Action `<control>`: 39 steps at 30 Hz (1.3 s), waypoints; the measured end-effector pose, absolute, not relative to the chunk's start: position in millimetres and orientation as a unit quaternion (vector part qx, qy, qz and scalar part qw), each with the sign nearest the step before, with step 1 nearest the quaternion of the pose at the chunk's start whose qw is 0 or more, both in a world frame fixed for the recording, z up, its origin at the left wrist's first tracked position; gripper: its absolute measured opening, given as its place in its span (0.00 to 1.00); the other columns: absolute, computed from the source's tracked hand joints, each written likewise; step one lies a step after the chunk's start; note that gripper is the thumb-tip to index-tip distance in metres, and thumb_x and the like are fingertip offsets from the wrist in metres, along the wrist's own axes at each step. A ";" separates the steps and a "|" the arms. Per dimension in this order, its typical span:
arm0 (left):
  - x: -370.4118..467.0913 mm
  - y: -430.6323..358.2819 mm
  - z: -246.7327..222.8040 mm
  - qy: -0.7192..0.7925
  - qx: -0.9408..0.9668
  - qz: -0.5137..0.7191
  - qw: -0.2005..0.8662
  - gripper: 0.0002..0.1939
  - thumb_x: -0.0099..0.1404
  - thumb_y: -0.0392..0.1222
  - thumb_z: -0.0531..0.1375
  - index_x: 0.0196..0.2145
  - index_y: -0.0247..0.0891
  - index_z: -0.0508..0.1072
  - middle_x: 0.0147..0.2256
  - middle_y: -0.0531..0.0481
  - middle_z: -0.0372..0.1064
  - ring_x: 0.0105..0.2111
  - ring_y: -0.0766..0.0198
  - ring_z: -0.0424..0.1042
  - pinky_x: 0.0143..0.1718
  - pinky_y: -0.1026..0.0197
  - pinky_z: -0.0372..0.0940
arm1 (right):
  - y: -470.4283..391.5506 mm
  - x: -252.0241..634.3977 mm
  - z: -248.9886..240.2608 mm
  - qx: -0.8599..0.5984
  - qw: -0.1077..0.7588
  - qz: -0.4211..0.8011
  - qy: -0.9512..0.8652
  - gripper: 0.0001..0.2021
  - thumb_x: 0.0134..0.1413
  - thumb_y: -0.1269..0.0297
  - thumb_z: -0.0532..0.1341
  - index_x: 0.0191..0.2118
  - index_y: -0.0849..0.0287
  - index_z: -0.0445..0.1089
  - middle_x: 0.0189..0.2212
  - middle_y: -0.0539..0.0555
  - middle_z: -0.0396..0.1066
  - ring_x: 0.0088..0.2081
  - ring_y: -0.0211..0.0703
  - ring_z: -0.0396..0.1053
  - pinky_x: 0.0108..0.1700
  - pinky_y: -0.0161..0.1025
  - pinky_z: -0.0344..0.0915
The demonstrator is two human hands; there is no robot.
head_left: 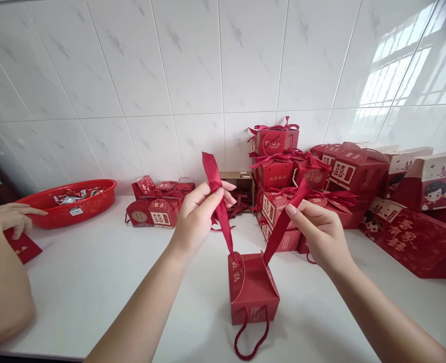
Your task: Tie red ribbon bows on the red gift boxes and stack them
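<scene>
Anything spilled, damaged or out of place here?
Slight untidiness: loose ribbons lie tangled at the mouth of the open carton. Nothing else stands out; the small box stands upright, its ribbon held by left hand and right hand.

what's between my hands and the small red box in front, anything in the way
Nothing visible. The left hand and right hand each hold an end of red ribbon; only that spans the gap to the small red box. The stacked boxes stand behind it.
</scene>
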State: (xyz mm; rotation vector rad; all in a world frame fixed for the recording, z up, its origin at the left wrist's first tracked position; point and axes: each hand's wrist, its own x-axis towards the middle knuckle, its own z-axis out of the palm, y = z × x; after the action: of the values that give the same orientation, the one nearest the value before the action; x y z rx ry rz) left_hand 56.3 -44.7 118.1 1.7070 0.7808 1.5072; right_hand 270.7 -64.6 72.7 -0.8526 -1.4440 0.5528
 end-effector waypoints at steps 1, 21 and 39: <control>56.4 -43.4 116.3 0.300 0.663 0.577 0.371 0.10 0.66 0.41 0.54 0.37 0.39 0.75 0.31 0.51 0.70 0.35 0.65 0.69 0.38 0.65 0.63 | -64.8 271.8 73.5 -0.372 0.637 0.238 -0.632 0.18 0.56 0.55 0.61 0.21 0.58 0.62 0.19 0.46 0.53 0.24 0.34 0.50 0.27 0.35 0.49; 64.3 -52.3 112.8 0.290 0.648 0.619 0.336 0.11 0.62 0.47 0.62 0.41 0.43 0.78 0.31 0.52 0.75 0.36 0.68 0.71 0.37 0.69 0.65 | -60.7 262.2 92.4 -0.328 0.654 0.276 -0.624 0.16 0.56 0.58 0.62 0.22 0.60 0.63 0.20 0.45 0.50 0.24 0.32 0.47 0.27 0.35 0.45; 67.9 -51.5 112.3 0.274 0.641 0.639 0.325 0.14 0.62 0.46 0.62 0.44 0.41 0.77 0.31 0.50 0.76 0.37 0.65 0.73 0.41 0.65 0.67 | -57.2 256.3 99.5 -0.300 0.662 0.322 -0.607 0.10 0.54 0.58 0.64 0.28 0.58 0.74 0.23 0.49 0.66 0.27 0.35 0.62 0.30 0.34 0.61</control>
State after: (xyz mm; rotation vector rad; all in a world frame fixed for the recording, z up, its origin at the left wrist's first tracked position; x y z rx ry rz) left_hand 67.9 -51.5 112.3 1.6801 0.7186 1.6752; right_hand 256.3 -57.2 99.5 -0.6779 -1.3726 0.7271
